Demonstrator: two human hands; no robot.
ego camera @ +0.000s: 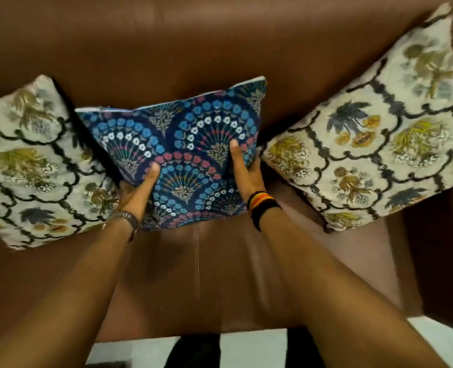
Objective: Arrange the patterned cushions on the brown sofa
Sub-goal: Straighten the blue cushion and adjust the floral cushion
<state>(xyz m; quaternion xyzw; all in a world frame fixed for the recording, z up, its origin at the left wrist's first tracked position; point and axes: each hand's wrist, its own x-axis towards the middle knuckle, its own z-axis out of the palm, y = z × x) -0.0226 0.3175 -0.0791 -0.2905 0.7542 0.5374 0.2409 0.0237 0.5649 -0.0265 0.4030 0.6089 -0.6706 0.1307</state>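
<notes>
- Both hands, left hand (137, 189) and right hand (246, 171), grasp the blue fan-patterned cushion (183, 152) mid-sofa, fingers clenched on its lower edges.
- Cream floral cushions (34, 166) (379, 144) flank it.
- Brown leather sofa (193, 49); pale floor (254, 349) below.

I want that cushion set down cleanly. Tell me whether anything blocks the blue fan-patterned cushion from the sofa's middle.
Nothing visible does. Both hands, left hand and right hand, hold the blue fan-patterned cushion over bare brown leather sofa, between the two cream floral cushions.
</notes>
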